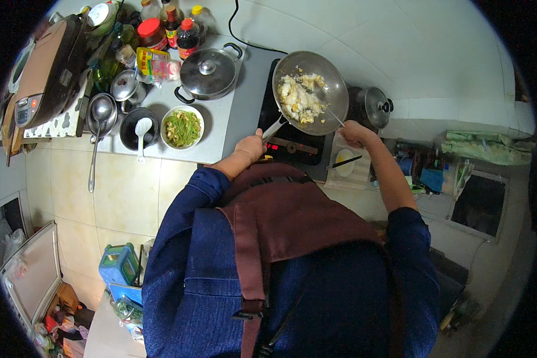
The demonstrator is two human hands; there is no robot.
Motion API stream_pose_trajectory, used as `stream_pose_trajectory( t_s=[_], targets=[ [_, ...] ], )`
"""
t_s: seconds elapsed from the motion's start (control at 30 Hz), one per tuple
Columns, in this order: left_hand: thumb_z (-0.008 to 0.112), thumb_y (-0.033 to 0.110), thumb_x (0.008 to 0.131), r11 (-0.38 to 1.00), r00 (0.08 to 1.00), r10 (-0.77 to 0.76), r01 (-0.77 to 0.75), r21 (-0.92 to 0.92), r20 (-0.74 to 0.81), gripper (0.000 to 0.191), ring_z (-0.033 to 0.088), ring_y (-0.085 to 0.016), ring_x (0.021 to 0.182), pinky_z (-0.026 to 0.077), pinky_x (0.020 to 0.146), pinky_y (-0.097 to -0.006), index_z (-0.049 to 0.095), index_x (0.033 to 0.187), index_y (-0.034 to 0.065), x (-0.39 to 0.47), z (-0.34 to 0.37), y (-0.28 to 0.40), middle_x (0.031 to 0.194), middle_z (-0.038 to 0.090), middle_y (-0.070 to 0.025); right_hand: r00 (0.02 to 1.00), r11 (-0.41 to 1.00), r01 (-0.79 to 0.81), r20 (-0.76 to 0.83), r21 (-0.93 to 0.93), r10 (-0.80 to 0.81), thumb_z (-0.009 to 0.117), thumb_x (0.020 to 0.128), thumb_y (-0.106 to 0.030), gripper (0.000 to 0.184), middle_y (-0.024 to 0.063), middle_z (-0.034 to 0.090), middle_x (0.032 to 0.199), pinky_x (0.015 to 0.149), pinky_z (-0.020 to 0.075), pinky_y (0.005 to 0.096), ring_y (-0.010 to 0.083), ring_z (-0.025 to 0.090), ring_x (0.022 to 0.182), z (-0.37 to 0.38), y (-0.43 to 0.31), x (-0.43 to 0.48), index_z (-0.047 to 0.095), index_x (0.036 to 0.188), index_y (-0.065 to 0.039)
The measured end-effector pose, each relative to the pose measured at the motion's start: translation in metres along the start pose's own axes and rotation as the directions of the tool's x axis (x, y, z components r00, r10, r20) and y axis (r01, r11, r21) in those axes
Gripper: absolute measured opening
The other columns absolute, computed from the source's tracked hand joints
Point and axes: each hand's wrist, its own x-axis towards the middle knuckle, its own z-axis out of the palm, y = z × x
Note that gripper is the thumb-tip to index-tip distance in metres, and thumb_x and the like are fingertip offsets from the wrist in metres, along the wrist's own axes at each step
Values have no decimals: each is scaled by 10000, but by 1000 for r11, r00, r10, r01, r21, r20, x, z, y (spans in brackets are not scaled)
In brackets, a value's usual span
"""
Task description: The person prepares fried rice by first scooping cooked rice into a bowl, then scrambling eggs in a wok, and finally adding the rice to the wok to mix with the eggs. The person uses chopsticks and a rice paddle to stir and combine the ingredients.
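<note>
My left hand point(250, 147) grips the handle point(275, 128) of a metal frying pan point(338, 85). The pan sits over a black induction cooker point(302, 150), partly covering it; whether it touches the cooker I cannot tell. Inside lies a loose heap of white rice point(297, 96) with yellow, egg-like bits, mostly towards the pan's left side. In my right hand point(357, 134) is the thin metal handle point(335, 117) of a cooking utensil. Its head is down in the pan, against the right of the rice and hard to make out.
Left of the cooker stand a bowl of green vegetables point(182, 128), a lidded pot point(207, 76) and a black bowl with a white rice paddle point(143, 127). A ladle point(99, 121) overhangs the counter edge. Another lidded pot point(376, 107) and dark chopsticks point(343, 162) are at the right.
</note>
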Motion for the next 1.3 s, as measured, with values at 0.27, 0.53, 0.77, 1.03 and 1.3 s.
stream_pose_trajectory(
  t_s=[0.27,0.53,0.77,1.03,1.3],
  targets=[
    [589,270,839,998,998,-55,54,25,30,410,612,-393,933,488,805,-471,412,1124,34,-10,-2,7,979,631,-240,977,613,188,82,-767,-196,521,857,-90,208,206,645,884,654,527,418,320,644,788,90,-70,32,662,913,52],
    [605,274,836,997,995,-68,65,42,74,459,594,-408,951,474,808,-479,391,1159,27,-9,-14,7,1008,616,-241,965,726,211,20,-655,-262,527,862,-139,227,196,656,890,656,529,411,322,648,767,108,-51,106,650,922,42],
    [592,286,841,997,998,-43,41,63,36,451,590,-411,959,468,820,-476,392,1149,24,-4,-14,1,1022,610,-249,943,859,313,28,-404,-330,568,766,-144,190,120,599,578,559,496,401,289,612,585,26,-22,63,657,640,-34],
    [591,293,836,998,999,-50,49,47,18,454,593,-417,939,470,808,-474,399,1155,33,-8,-12,-1,1000,610,-258,976,921,12,-196,-390,-95,491,881,-120,311,242,612,1000,753,507,467,392,612,929,113,-83,8,537,1117,78],
    [595,308,835,997,999,-29,26,77,39,470,579,-397,986,463,837,-456,419,1165,24,-1,-16,0,1032,606,-240,988,837,-125,-145,-532,55,450,933,-152,291,216,590,1119,752,510,433,331,618,932,61,-93,43,587,1119,24]
  ],
)
